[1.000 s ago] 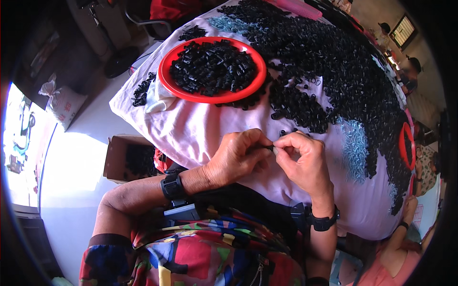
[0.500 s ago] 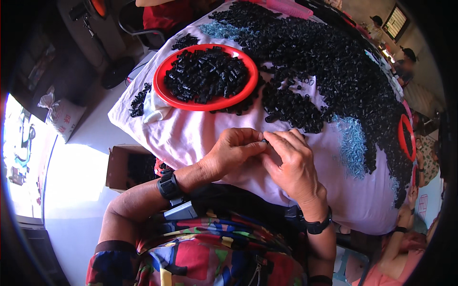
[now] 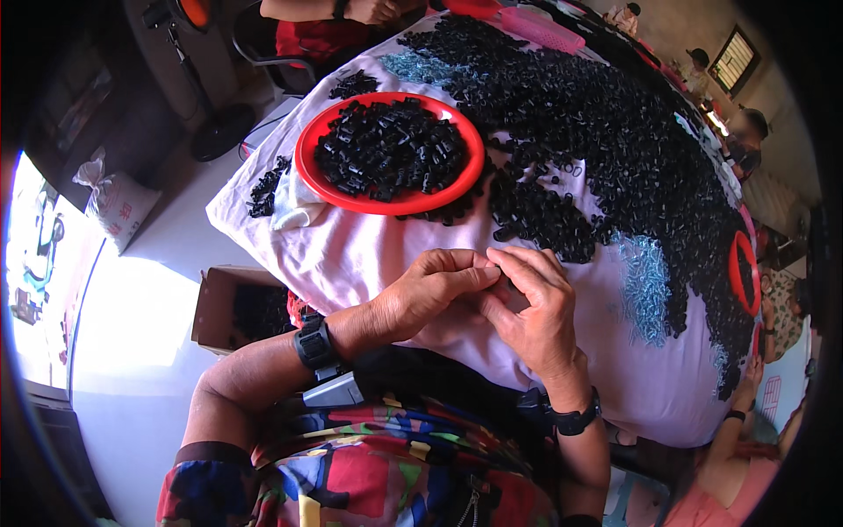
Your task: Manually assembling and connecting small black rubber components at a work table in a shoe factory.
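Observation:
My left hand (image 3: 432,285) and my right hand (image 3: 534,303) meet above the near edge of the cloth. Thumbs and fingertips of both are pinched together around a small dark piece (image 3: 500,272), mostly hidden by the fingers. Beyond them spreads a wide heap of small black plastic parts (image 3: 632,149). A red round tray (image 3: 307,180) piled with black parts (image 3: 386,149) stands ahead and to the left. Small pale-blue pieces (image 3: 645,290) lie in a patch to the right of my right hand.
A pink cloth (image 3: 351,255) covers the table. An open cardboard box (image 3: 213,307) with dark contents sits low on the left, near a tied white sack (image 3: 123,198). Other people sit around the table; a co-worker's arm (image 3: 733,422) reaches in at the right. A pink basket (image 3: 544,31) lies far back.
The whole view has shifted slightly, so the table appears a little lower. My hands stay pinched together, with fingers slightly moved. A co-worker's arms now show at the top left.

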`<state>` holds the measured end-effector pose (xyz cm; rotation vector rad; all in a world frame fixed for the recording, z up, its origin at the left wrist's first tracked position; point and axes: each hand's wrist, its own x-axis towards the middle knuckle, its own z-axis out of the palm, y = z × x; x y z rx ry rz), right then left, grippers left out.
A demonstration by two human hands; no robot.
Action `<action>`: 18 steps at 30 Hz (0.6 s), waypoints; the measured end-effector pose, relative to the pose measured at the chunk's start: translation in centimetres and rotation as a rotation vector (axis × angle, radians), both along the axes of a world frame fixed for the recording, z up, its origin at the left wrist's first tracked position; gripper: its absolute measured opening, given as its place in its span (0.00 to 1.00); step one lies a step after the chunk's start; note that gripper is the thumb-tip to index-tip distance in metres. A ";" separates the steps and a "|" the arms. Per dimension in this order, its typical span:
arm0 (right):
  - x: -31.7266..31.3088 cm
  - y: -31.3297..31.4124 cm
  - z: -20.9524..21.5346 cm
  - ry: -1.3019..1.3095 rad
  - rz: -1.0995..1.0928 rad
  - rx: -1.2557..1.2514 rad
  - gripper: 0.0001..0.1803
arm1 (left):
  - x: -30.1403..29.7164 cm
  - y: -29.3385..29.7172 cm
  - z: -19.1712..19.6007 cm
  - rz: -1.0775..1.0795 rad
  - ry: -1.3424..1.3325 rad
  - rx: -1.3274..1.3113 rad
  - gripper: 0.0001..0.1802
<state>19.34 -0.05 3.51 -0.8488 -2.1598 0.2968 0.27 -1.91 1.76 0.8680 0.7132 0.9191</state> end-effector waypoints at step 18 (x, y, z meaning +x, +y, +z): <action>0.6 0.6 0.1 -0.044 0.082 0.067 0.20 | -0.5 0.1 -0.8 -0.119 0.001 -0.086 0.20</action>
